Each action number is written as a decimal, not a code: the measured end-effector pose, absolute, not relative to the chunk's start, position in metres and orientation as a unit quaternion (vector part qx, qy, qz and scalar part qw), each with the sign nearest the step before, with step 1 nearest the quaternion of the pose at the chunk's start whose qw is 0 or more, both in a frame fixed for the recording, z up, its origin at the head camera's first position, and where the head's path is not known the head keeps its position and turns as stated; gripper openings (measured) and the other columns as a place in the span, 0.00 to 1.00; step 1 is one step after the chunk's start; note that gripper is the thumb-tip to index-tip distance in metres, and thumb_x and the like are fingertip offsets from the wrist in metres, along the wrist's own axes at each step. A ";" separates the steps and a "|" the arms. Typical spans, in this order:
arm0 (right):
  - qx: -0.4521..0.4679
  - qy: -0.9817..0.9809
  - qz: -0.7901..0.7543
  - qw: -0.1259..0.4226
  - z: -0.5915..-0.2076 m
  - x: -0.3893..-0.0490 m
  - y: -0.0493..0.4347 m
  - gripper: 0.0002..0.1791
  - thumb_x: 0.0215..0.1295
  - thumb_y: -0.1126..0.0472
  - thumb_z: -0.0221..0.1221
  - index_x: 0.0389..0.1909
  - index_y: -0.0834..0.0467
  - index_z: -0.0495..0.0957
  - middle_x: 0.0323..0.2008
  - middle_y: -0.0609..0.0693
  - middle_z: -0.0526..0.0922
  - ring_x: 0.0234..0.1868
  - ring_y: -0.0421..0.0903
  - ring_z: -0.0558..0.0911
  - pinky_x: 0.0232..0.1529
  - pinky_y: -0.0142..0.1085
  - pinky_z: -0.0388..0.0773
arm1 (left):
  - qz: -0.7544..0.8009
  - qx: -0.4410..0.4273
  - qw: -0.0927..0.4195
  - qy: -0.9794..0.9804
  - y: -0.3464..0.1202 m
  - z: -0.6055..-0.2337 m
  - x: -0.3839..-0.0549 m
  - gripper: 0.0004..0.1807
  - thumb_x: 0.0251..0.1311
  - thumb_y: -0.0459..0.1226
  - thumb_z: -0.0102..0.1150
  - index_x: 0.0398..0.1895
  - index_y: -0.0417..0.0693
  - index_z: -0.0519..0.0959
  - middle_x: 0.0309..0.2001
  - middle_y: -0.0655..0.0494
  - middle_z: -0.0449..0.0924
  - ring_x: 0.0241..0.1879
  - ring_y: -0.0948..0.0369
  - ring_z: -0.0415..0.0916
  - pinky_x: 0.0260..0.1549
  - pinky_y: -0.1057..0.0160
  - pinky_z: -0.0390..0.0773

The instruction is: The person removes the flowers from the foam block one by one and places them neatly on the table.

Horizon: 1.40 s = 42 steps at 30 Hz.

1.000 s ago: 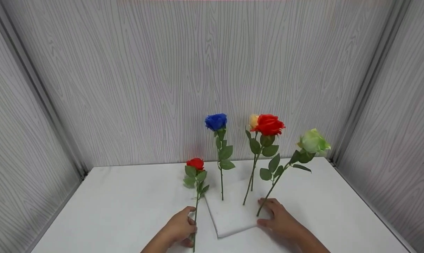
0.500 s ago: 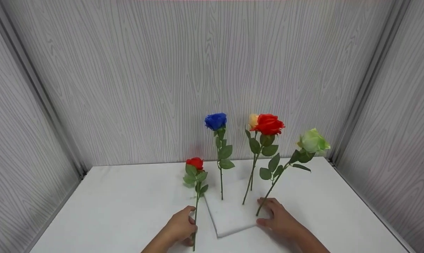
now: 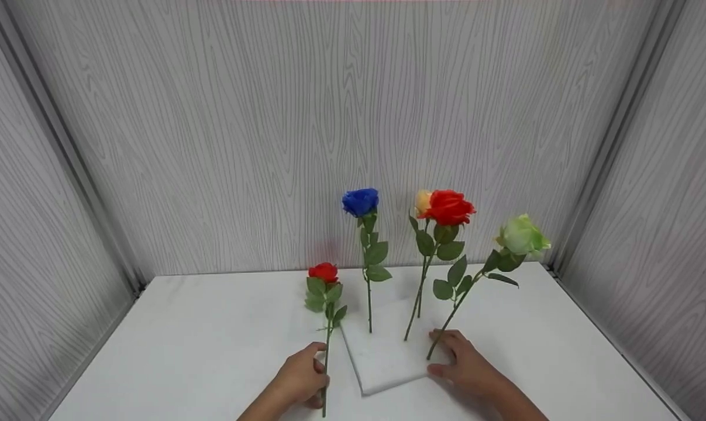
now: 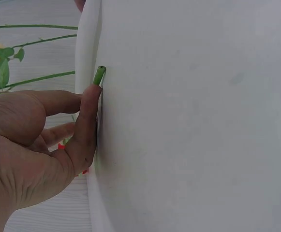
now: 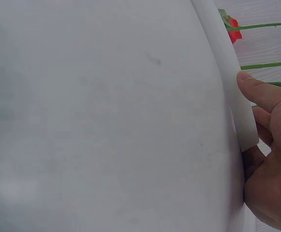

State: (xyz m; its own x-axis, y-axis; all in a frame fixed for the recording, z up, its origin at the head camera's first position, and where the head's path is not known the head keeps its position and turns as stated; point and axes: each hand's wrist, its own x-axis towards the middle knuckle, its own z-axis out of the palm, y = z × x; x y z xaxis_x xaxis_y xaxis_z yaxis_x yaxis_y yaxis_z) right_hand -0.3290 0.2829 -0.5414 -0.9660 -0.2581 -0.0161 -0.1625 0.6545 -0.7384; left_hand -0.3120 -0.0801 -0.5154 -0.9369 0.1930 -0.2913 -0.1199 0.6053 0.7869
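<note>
My left hand [image 3: 297, 374] grips the lower stem of a small red rose [image 3: 323, 273], which stands nearly upright in the head view. In the left wrist view the green stem end [image 4: 99, 75] pokes out past the fingers. A white foam board [image 3: 388, 362] lies flat just right of that stem. My right hand [image 3: 469, 365] holds the board at its right edge, thumb on the near side and fingers farther back. Rising from the board are a blue rose [image 3: 360, 202], a big red rose [image 3: 449, 207], a cream rose [image 3: 423, 203] partly hidden behind it, and a tilted pale green rose [image 3: 522, 235].
The white tabletop [image 3: 212, 327] runs under everything. A grey wood-grain panel [image 3: 230, 146] closes off the back, with similar panels on the left [image 3: 31, 234] and right [image 3: 657, 234]. The pale green rose leans out over my right hand's side.
</note>
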 end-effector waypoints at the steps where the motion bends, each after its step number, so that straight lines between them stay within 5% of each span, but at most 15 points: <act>1: -0.119 0.906 -0.401 0.059 -0.541 -0.329 0.283 0.39 0.60 0.47 0.70 0.70 0.55 0.69 0.71 0.54 0.66 0.77 0.61 0.60 0.75 0.60 0.58 | 0.450 0.020 0.177 0.875 -0.081 -0.516 -0.312 0.36 0.56 0.28 0.64 0.70 0.44 0.66 0.40 0.51 0.76 0.30 0.61 0.80 0.23 0.66 0.85; 9: -0.124 0.902 -0.411 0.053 -0.540 -0.328 0.282 0.38 0.59 0.49 0.71 0.69 0.57 0.71 0.70 0.56 0.67 0.77 0.64 0.59 0.76 0.61 0.56 | 0.467 0.039 0.153 0.870 -0.084 -0.514 -0.312 0.34 0.56 0.30 0.65 0.68 0.43 0.68 0.43 0.48 0.76 0.33 0.60 0.80 0.27 0.63 0.82; 22: -0.082 0.907 -0.405 0.075 -0.538 -0.330 0.280 0.41 0.57 0.48 0.72 0.71 0.53 0.69 0.70 0.52 0.66 0.77 0.59 0.61 0.76 0.59 0.58 | 0.521 0.078 0.124 0.841 -0.076 -0.509 -0.323 0.34 0.58 0.36 0.70 0.68 0.51 0.70 0.58 0.48 0.76 0.55 0.56 0.78 0.47 0.57 0.84; 31: -0.117 0.901 -0.412 0.068 -0.541 -0.329 0.282 0.41 0.59 0.49 0.70 0.71 0.56 0.68 0.71 0.54 0.65 0.77 0.61 0.60 0.76 0.61 0.57 | 0.610 0.102 0.131 0.775 -0.052 -0.505 -0.332 0.47 0.57 0.34 0.71 0.77 0.62 0.57 0.75 0.49 0.63 0.71 0.46 0.68 0.57 0.57 0.83; 42: -0.119 0.901 -0.412 0.066 -0.542 -0.329 0.282 0.39 0.61 0.48 0.69 0.71 0.55 0.69 0.72 0.55 0.65 0.77 0.61 0.59 0.75 0.61 0.57 | 0.626 0.039 0.061 0.776 0.001 -0.516 -0.347 0.47 0.53 0.46 0.75 0.75 0.61 0.60 0.76 0.52 0.62 0.73 0.45 0.66 0.63 0.48 0.78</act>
State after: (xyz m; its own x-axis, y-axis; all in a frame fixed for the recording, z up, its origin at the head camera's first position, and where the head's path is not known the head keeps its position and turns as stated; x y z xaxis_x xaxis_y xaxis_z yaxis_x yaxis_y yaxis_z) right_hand -0.3292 0.2824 -0.5424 -0.9631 -0.2682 -0.0218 -0.1590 0.6328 -0.7578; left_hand -0.3469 0.0005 -0.5163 -0.9895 0.1371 -0.0454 -0.0154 0.2123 0.9771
